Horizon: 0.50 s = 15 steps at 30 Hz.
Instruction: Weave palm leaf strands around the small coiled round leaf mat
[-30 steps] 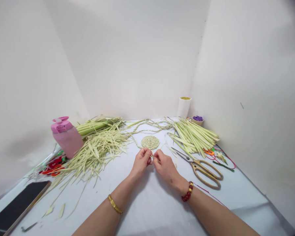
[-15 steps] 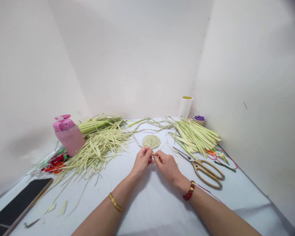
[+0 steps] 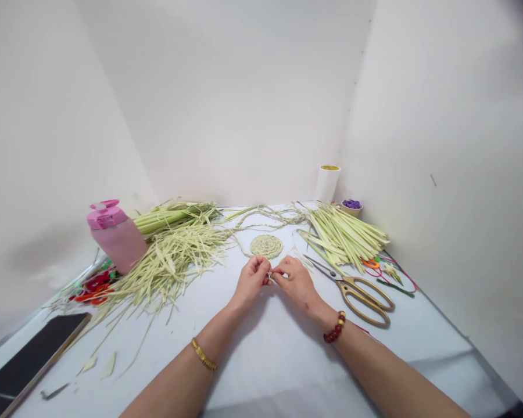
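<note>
Still, left hand and right hand fingers pinch straw strip; hands now closer together.

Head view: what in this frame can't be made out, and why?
All in the head view:
1. The small pale piece pinched between the left hand and right hand: too small, and the hands cover most of it.
2. The dark flat slab: cut off by the bottom-left frame edge.
3. The small bowl: its purple contents are too small to identify.
4. The red and green bits: partly buried under the leaf strips.
</note>
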{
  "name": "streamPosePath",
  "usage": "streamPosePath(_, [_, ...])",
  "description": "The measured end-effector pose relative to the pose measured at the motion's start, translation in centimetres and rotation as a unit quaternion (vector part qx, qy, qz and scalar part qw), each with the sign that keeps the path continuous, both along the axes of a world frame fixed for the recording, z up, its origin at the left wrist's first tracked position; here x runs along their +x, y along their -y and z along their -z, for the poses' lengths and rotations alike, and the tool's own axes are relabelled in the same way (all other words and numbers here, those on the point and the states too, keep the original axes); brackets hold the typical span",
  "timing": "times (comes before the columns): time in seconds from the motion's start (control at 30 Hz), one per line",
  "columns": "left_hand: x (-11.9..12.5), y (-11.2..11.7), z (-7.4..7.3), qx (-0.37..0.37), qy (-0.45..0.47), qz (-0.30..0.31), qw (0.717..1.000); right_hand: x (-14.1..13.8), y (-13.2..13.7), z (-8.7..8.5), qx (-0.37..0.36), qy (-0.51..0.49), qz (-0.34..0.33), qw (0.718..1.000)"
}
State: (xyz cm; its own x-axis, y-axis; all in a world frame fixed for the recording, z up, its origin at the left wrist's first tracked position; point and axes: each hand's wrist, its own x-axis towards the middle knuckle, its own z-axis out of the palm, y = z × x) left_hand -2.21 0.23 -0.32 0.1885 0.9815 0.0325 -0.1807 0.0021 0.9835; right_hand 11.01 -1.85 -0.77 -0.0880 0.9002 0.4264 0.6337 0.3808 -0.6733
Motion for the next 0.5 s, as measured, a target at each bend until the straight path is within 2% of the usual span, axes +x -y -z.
streamPosePath(0.1, [-0.07,-0.06,0.07,0.013,-0.025,0.006,1.0,0.22,-0.05,-0.08,-0.045,-0.058,-0.028,0.997])
streamPosePath(0.17, [-0.15,-0.09,0.14,0.019,-0.037,0.009,0.999,0.13,-0.06,0.03,-0.103,-0.117,-0.031,0.987])
streamPosePath(0.3, [-0.32,-0.12,0.09,0.021,-0.05,0.017,0.998,-0.23,-0.22,0.44,-0.239,-0.242,-0.053,0.939])
streamPosePath(0.37, [-0.36,-0.11,-0.05,0.017,-0.047,0.02,0.999,-0.25,-0.28,0.49,-0.241,-0.261,-0.062,0.933])
streamPosePath(0.5, [-0.31,-0.05,-0.27,0.008,-0.026,0.015,1.0,-0.03,-0.26,0.26,-0.209,-0.223,-0.045,0.951])
